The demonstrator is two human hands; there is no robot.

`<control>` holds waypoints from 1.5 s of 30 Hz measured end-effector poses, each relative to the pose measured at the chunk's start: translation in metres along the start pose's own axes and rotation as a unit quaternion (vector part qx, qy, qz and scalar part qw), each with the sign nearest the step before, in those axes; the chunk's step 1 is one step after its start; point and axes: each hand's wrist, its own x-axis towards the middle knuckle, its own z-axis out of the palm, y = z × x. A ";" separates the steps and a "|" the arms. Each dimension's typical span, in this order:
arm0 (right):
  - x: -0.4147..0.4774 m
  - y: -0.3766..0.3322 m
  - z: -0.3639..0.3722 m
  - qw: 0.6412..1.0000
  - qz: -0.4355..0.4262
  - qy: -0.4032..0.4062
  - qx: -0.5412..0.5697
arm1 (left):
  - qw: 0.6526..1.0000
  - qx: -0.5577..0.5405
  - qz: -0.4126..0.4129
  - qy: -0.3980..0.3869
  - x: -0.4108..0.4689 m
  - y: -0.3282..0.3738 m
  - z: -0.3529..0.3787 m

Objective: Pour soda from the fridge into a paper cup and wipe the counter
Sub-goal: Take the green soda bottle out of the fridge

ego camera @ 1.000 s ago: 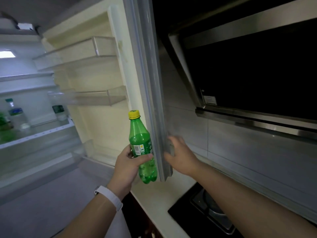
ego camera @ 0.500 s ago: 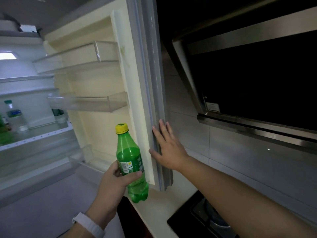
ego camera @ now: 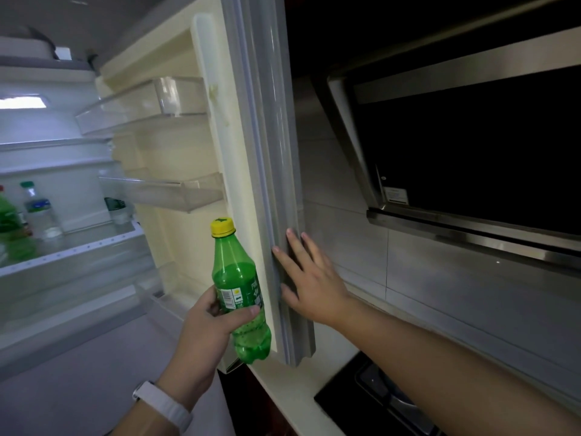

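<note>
I look through the head camera at an open fridge door (ego camera: 257, 121), its grey ribbed gasket edge running top to bottom through the middle of the view. The right hand (ego camera: 311, 284) lies flat against that edge low down, fingers straight and spread, palm toward the door. Just left of the door's edge, the left hand (ego camera: 204, 322) grips a green plastic soda bottle (ego camera: 237, 278) upright, fingers and thumb curled round its label. The bottle has a yellow cap (ego camera: 222, 227), a smooth clear-green body and a lobed base, with the soda filling about two thirds of it. A white wristband (ego camera: 163, 407) circles the left wrist.

On the door's cream inner face sit two clear plastic door shelves (ego camera: 141, 105). Further left of the door the lit fridge interior holds a clear water bottle (ego camera: 39, 209) on a glass shelf.

Right of the door room is tight: a grey tiled wall (ego camera: 345, 231) stands close behind its edge, and a black glass range hood (ego camera: 471, 152) with brushed steel trim juts out beyond. Below the door's bottom corner runs a pale counter (ego camera: 283, 391), with a black cooktop (ego camera: 361, 401) set into it.
</note>
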 end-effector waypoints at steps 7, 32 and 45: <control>-0.007 -0.026 -0.015 0.989 -0.116 0.060 -0.073 | 1.000 -0.003 -0.015 0.019 -0.018 0.016 -0.033; 0.017 -0.237 0.014 0.968 -0.214 0.132 -0.015 | 0.989 0.039 -0.034 0.136 -0.130 0.047 -0.215; 0.046 -0.309 0.058 0.951 -0.210 0.180 0.138 | 0.972 0.047 -0.029 0.230 -0.163 0.051 -0.285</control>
